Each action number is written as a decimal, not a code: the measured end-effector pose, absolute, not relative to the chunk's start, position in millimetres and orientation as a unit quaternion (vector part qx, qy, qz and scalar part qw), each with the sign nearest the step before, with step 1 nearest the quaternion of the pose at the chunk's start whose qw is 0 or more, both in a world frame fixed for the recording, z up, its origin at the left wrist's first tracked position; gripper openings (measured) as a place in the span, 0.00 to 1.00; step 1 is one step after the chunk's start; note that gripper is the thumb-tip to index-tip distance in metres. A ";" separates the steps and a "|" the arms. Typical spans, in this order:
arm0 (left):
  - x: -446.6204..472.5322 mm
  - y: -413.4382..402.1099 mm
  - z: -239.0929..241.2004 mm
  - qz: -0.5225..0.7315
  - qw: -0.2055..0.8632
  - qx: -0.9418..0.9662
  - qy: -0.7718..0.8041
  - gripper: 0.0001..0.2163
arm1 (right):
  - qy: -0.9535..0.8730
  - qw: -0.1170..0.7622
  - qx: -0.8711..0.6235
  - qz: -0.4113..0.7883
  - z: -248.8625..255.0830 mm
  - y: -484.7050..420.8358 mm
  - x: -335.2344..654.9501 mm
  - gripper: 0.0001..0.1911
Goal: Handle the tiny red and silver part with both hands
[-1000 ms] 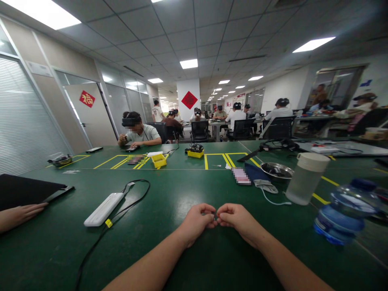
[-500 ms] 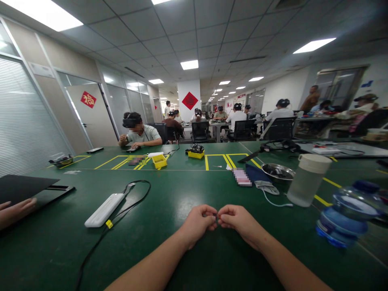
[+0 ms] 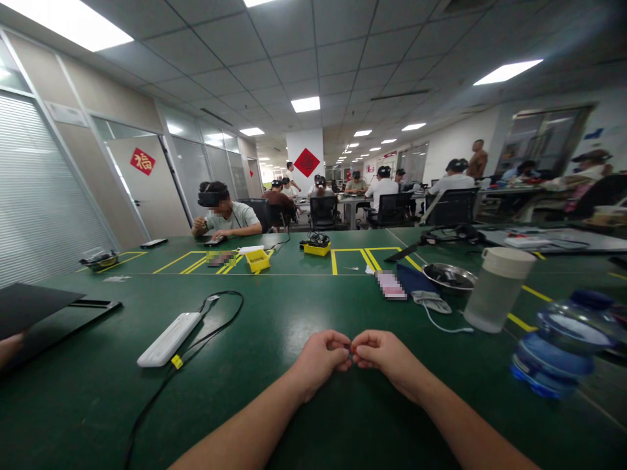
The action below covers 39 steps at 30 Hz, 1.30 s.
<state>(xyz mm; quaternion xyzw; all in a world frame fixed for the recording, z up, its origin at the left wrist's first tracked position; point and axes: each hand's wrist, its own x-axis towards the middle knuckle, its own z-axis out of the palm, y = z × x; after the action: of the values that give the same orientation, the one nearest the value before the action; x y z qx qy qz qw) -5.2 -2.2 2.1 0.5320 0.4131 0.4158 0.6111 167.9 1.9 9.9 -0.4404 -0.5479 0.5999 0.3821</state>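
Over the green table (image 3: 255, 405), my left hand (image 3: 323, 359) and my right hand (image 3: 385, 356) meet fingertip to fingertip. Both are closed in a pinch. Between the fingertips shows a tiny dark and reddish bit, too small to name and mostly covered by the fingers. To the left of my hands lies a white power bank (image 3: 169, 339) with a black cable (image 3: 157, 391) looping from it. Up and to the right, a pink phone-like object, blurred out (image 3: 390, 285), rests beside a grey cloth item (image 3: 431, 302) with a white cord.
A frosted bottle (image 3: 497, 290) and a blue water bottle (image 3: 558, 352) stand at right, near a metal bowl (image 3: 448, 277). Yellow trays (image 3: 258, 262) sit farther back. At left a person's hand (image 3: 10, 346) is by a black panel (image 3: 36, 310). Another person (image 3: 230, 212) sits across the table.
My hands stay almost still, with slightly more of the reddish bit showing at the fingertips. At far left, the other person's hand has moved farther under the black panel.
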 end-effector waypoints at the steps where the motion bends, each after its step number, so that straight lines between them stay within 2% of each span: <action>1: -5.3 -2.5 2.9 0.416 0.611 0.532 0.414 0.12 | -0.550 0.382 -0.440 0.598 10.5 1.5 167.8 0.09; 8: -5.4 -3.9 6.3 0.409 0.610 0.546 0.403 0.10 | -0.570 0.388 -0.442 0.574 14.0 -1.3 167.7 0.07; 17: -5.9 -2.6 4.2 0.402 0.635 0.516 0.412 0.12 | -0.520 0.398 -0.439 0.616 9.1 2.3 167.8 0.08; 31: -4.9 -4.9 6.2 0.407 0.572 0.569 0.429 0.11 | -0.534 0.393 -0.449 0.598 9.7 1.0 167.0 0.08; 36: -5.1 -1.9 2.1 0.411 0.611 0.536 0.412 0.14 | -0.556 0.387 -0.446 0.585 13.7 -1.4 167.0 0.08; 39: -5.6 -0.6 1.7 0.411 0.620 0.522 0.417 0.11 | -0.546 0.394 -0.450 0.587 13.7 -0.8 167.2 0.07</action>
<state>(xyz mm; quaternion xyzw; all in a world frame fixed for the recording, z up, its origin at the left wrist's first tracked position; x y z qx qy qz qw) -5.6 -0.6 1.7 0.5224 0.4170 0.4107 0.6201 167.2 -0.8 13.7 -0.4500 -0.5456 0.5867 0.3945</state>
